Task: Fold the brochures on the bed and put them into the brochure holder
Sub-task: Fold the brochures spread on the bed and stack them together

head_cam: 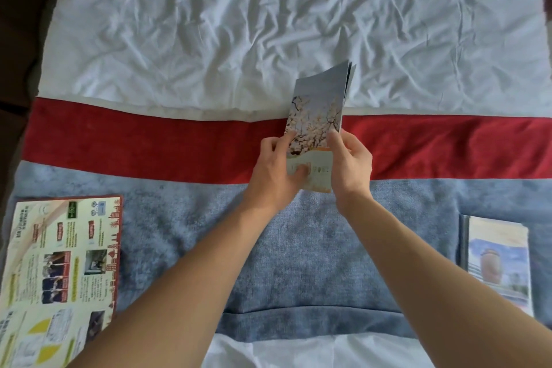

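A folded brochure (318, 110) with white blossoms on a blue cover is held upright above the bed, over the red stripe. My left hand (276, 170) grips its lower left edge, thumb on the cover. My right hand (349, 163) grips its lower right edge. An unfolded brochure (56, 272) with a dark red border and many small pictures lies flat at the lower left. At the right edge lies the clear brochure holder (497, 260), with a folded brochure showing a building inside it.
The bed has a wrinkled white sheet (239, 24) at the far side, a red band (134, 140) across the middle and a blue-grey runner (298, 263) near me. A dark floor or furniture edge (21, 39) runs along the left.
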`<state>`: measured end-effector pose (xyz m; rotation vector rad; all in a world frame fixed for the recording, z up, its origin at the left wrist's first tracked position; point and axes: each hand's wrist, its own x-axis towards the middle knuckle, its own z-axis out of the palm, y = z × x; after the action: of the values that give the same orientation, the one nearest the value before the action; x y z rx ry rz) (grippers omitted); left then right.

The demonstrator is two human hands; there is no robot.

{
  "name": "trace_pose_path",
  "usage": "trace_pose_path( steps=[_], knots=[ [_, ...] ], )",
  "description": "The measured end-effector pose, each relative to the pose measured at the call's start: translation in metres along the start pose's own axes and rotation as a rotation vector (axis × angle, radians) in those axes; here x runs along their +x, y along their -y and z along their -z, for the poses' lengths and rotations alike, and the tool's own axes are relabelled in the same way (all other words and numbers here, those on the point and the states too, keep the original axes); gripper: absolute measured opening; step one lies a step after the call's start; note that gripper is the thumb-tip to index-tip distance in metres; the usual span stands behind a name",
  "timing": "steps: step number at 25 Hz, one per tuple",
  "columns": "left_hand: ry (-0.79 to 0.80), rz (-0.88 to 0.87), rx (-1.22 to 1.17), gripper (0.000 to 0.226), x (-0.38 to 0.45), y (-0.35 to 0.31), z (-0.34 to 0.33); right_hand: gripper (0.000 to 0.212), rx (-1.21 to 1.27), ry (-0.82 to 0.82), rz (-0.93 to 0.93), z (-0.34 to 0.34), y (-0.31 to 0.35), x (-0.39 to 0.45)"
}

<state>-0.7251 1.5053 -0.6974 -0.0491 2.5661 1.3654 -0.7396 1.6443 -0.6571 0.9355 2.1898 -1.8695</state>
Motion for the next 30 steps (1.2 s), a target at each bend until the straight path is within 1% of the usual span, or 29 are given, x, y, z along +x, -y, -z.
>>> trace_pose_path(
  steps=[2,3,7,10,12,15,17,20,22,26,30],
  knots=[
    [0.067,-0.016,0.061,0.069,-0.002,-0.001,-0.005,0.011,-0.126,-0.115,0.024,0.009,-0.005,0.006],
    [0.086,-0.031,0.111,0.069,-0.004,-0.002,-0.007,0.013,-0.183,-0.146,0.034,0.015,-0.008,0.008],
    [0.154,-0.106,0.312,0.066,-0.002,-0.008,-0.019,0.040,-0.343,-0.161,0.075,0.044,-0.022,0.024],
    [0.140,-0.154,0.452,0.066,0.005,-0.018,-0.037,0.058,-0.464,-0.129,0.090,0.061,-0.038,0.034],
    [0.126,-0.185,0.555,0.068,0.010,-0.025,-0.053,0.067,-0.638,-0.083,0.129,0.073,-0.050,0.039],
    [0.160,-0.196,0.718,0.072,0.013,-0.028,-0.073,0.065,-0.950,0.029,0.316,0.092,-0.063,0.042],
    [0.167,-0.163,0.756,0.074,0.012,-0.030,-0.086,0.063,-1.052,0.103,0.443,0.103,-0.067,0.045],
    [0.110,-0.089,0.653,0.073,0.012,-0.035,-0.096,0.064,-0.953,0.189,0.475,0.107,-0.071,0.050],
    [0.058,-0.087,0.583,0.070,0.013,-0.038,-0.100,0.068,-0.867,0.198,0.472,0.109,-0.073,0.054],
    [-0.049,-0.048,0.443,0.056,0.005,-0.041,-0.104,0.071,-0.748,0.137,0.443,0.118,-0.079,0.052],
    [-0.046,-0.131,0.418,0.052,-0.015,-0.047,-0.110,0.068,-0.755,0.080,0.445,0.131,-0.086,0.033]
  ],
)
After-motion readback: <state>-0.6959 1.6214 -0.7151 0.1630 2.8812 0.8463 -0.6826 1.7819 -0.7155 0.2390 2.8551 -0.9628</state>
